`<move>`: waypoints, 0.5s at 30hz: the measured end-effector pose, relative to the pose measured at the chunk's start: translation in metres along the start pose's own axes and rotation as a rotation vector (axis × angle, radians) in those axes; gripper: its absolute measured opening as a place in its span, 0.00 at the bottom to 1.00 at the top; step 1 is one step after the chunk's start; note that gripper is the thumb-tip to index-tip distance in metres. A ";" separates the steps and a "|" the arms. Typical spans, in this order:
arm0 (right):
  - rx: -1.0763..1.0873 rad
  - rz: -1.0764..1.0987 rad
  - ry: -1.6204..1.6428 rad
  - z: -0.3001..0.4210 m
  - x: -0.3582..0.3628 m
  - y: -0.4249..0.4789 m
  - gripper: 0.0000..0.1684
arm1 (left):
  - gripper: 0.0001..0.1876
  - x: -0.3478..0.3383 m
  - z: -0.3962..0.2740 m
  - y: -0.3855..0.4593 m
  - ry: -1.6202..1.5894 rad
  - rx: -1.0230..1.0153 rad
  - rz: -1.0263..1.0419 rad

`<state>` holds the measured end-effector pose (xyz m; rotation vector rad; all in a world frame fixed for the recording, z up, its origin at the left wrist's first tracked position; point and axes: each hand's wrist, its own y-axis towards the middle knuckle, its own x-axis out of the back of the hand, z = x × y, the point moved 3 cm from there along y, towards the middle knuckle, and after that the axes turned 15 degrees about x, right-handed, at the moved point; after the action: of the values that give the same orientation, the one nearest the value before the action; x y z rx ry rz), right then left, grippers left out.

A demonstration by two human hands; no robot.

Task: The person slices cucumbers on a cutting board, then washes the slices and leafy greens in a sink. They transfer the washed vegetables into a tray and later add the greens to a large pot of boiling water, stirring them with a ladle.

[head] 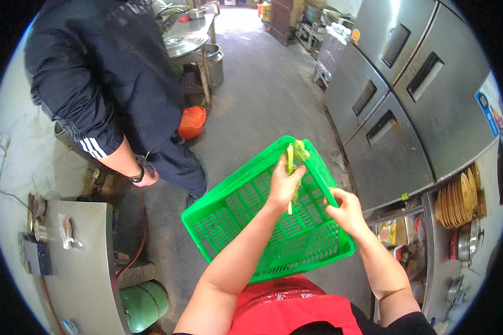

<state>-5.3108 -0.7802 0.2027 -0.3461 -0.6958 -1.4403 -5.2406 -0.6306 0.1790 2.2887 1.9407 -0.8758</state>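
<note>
A green plastic basket (234,209) with slotted sides and bottom is held up in front of my red apron. My right hand (348,211) grips its right rim, thumb on the inner side. Over the basket, my left hand (284,182) is closed around some pale green vegetable stalks (290,155). A leafy piece (302,150) shows at their upper end, by the basket's far corner. The fingers hide the middle of the stalks. Apart from these pieces, the slotted bottom shows through as far as I can see.
A person in dark clothes (121,83) stands close at the left. Steel refrigerator doors (394,138) line the right side, above shelves with stacked plates (459,201). A green gas cylinder (144,305) lies by the steel counter (84,234). An orange-red bag (193,121) rests on the floor.
</note>
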 end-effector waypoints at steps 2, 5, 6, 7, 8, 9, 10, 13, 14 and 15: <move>-0.006 0.005 -0.053 0.002 -0.006 0.001 0.08 | 0.09 0.010 -0.001 0.008 0.026 -0.014 -0.070; -0.074 0.027 -0.112 -0.010 -0.011 -0.001 0.08 | 0.08 0.019 0.006 0.007 0.292 -0.074 -0.140; -0.076 0.022 -0.145 -0.015 -0.012 -0.003 0.08 | 0.08 0.019 0.003 0.004 0.325 -0.085 -0.144; -0.078 0.016 -0.179 -0.019 -0.014 -0.003 0.08 | 0.09 0.019 0.000 0.001 0.358 -0.096 -0.147; -0.081 0.008 -0.212 -0.022 -0.014 -0.004 0.08 | 0.09 0.018 -0.004 -0.002 0.392 -0.107 -0.150; -0.098 0.016 -0.237 -0.023 -0.015 -0.004 0.08 | 0.09 0.018 -0.005 -0.005 0.345 -0.087 -0.127; -0.115 0.023 -0.261 -0.024 -0.014 -0.004 0.08 | 0.09 0.018 -0.006 -0.008 0.299 -0.068 -0.102; -0.095 -0.032 -0.305 -0.043 -0.014 -0.013 0.09 | 0.11 0.026 -0.001 -0.017 0.133 0.003 -0.063; -0.111 -0.046 -0.322 -0.054 -0.012 -0.016 0.09 | 0.12 0.030 -0.003 -0.022 0.078 0.039 -0.059; -0.128 -0.047 -0.342 -0.065 -0.009 -0.022 0.09 | 0.12 0.036 -0.001 -0.027 0.013 0.080 -0.061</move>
<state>-5.3170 -0.8160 0.1436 -0.6904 -0.8926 -1.4895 -5.2624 -0.5915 0.1738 2.2937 2.0277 -0.9639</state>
